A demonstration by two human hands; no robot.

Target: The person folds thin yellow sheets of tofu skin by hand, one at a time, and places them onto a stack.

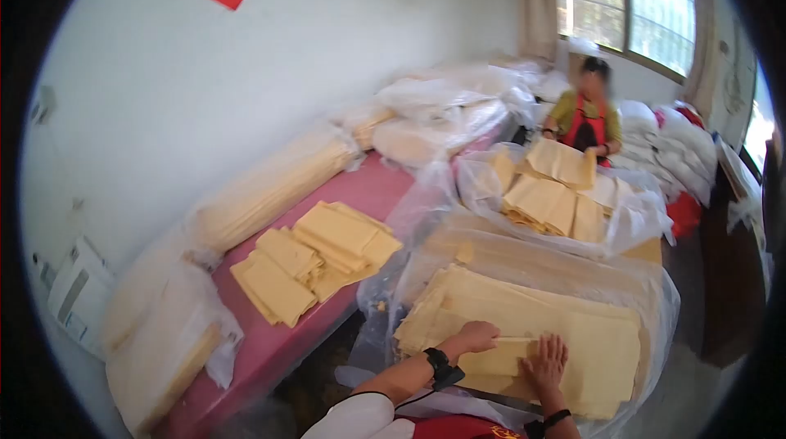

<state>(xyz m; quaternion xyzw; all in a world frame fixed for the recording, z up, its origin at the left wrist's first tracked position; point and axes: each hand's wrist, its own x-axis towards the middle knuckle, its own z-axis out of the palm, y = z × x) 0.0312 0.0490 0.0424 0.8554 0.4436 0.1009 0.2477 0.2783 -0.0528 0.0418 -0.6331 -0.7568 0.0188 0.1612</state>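
Note:
A wide stack of thin pale yellow sheets (589, 324), much like dried tofu skins, lies in front of me on clear plastic. At the near side of the stack, my left hand (477, 337) is closed, its fingers pinching the edge of a folded sheet (512, 351). My right hand (547, 361) rests flat on the same sheet with its fingers spread. Both wrists wear dark bands, the left one with a small black device.
Folded yellow bundles (315, 255) lie on a pink surface (368, 185) to the left, beside long plastic-wrapped packs (278, 181). Across from me, a person in a red apron (585, 124) handles sheets over another plastic-lined pile (544, 206). White sacks (667, 148) are heaped behind.

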